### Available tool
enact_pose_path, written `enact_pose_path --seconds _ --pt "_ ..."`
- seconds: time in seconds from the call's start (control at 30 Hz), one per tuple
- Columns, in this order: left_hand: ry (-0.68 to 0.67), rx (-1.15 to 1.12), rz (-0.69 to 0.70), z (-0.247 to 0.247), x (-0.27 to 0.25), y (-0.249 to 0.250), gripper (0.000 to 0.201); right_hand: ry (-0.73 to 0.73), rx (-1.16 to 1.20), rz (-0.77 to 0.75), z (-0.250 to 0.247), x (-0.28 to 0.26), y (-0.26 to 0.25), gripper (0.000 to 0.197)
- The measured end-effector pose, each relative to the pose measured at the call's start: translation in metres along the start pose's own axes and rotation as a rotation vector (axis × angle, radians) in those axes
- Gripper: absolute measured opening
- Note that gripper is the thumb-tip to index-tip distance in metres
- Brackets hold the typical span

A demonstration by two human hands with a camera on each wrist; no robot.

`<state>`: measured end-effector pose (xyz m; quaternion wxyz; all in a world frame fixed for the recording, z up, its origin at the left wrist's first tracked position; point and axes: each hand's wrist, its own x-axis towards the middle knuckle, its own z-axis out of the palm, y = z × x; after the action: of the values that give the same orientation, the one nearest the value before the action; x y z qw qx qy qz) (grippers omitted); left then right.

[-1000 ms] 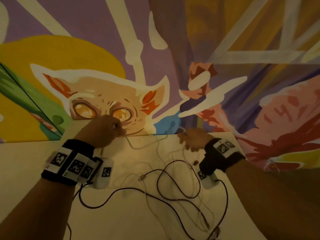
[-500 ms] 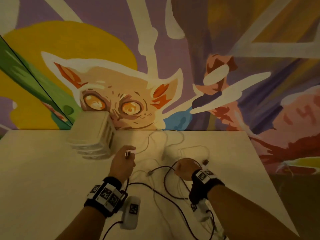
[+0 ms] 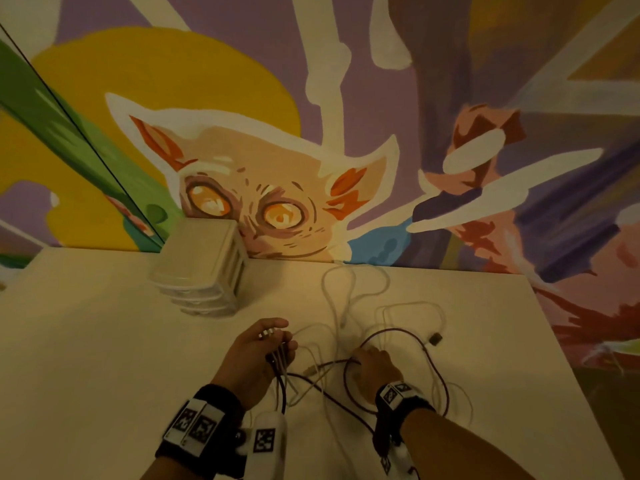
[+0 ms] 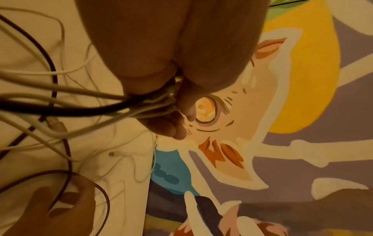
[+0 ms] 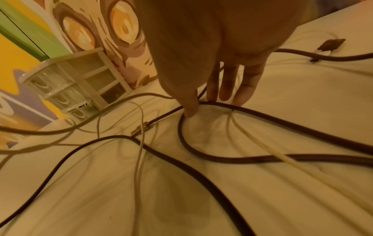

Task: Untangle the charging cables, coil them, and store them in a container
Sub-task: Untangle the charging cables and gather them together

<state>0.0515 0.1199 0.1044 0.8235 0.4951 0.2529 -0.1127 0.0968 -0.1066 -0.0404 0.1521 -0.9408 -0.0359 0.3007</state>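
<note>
Fingers of your left hand clench a bundle of cable ends. Your right hand, fingers straight, presses the dark cable loop, which runs toward 3 o'clock.

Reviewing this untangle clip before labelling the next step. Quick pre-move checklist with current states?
1. Left hand grips a bundle of cable ends: ok.
2. Right hand has a hold on the dark cable: not ok, fingers straight, tips only touching its loop.
3. Cables separated: not ok, dark and white cables cross on the table.
4. Any cable coiled: not ok.
5. Container within view, at the wall, apart from the cables: ok.
6. Container open to receive coils: cannot tell.
</note>
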Motion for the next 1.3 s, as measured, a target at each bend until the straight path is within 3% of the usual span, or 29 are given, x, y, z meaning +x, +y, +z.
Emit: enact_pose_path --seconds 0.17,0.27,0.33,0.43,0.5,0.57,0.63,0.73,1.1,1.3 --pt "-0.039 0.012 0.009 0.003 0.001 -0.004 0.021 -0.036 0.029 0.005 -0.003 -0.015 0.011 0.009" --pt "-0.039 -0.029 -0.011 0.003 0.003 -0.005 0.022 -0.036 0.132 0.071 -0.024 -0.023 0.024 0.016" --pt "-0.032 -0.066 -0.028 0.004 0.005 -0.005 0.023 0.095 0.361 0.168 -0.050 -0.029 0.033 0.019" --pt "-0.027 -0.137 -0.035 0.010 0.008 -0.005 0.024 0.402 0.937 0.200 -0.089 -0.052 0.028 0.010" --pt "-0.037 -0.197 -0.029 0.019 0.008 -0.006 0.025 0.597 1.092 0.059 -0.107 -0.076 0.011 0.013" --pt "-0.059 -0.242 -0.018 0.030 0.008 -0.008 0.026 0.687 1.041 -0.133 -0.111 -0.098 -0.014 0.017" --pt "-0.079 -0.272 -0.004 0.042 0.006 -0.008 0.028 0.701 0.960 -0.280 -0.103 -0.113 -0.035 0.023" --pt "-0.100 -0.300 0.025 0.057 0.003 -0.008 0.034 0.662 0.936 -0.387 -0.087 -0.126 -0.051 0.034" --pt "-0.141 -0.354 0.028 0.076 -0.014 -0.005 0.040 0.593 1.002 -0.538 -0.078 -0.140 -0.031 0.023" --pt "-0.180 -0.360 0.009 0.082 -0.019 -0.005 0.040 0.568 1.077 -0.554 -0.084 -0.142 -0.022 0.028"
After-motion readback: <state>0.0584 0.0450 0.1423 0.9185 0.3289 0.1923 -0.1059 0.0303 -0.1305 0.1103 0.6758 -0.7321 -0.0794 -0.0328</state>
